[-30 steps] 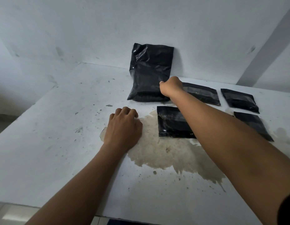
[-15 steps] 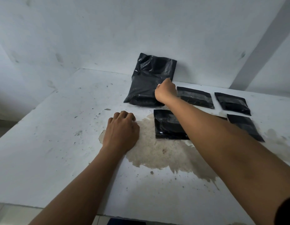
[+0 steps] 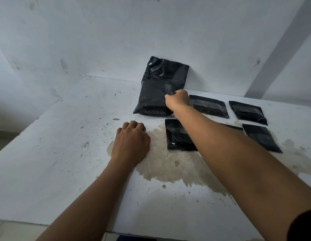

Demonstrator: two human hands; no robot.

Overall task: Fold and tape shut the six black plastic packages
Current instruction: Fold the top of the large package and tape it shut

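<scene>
On stained table (image 3: 64, 162): right hand (image 3: 178, 100) grips unfolded package (image 3: 156, 94); left hand (image 3: 132, 143) fisted, empty.

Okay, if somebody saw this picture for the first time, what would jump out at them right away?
Probably the big unfolded black package leaning against the back wall, with the right hand gripping its lower right side. Next, the small folded packages lying flat on the white table to its right. The brownish stain spread across the table's middle also draws the eye, with the left hand resting curled at its left edge.
</scene>
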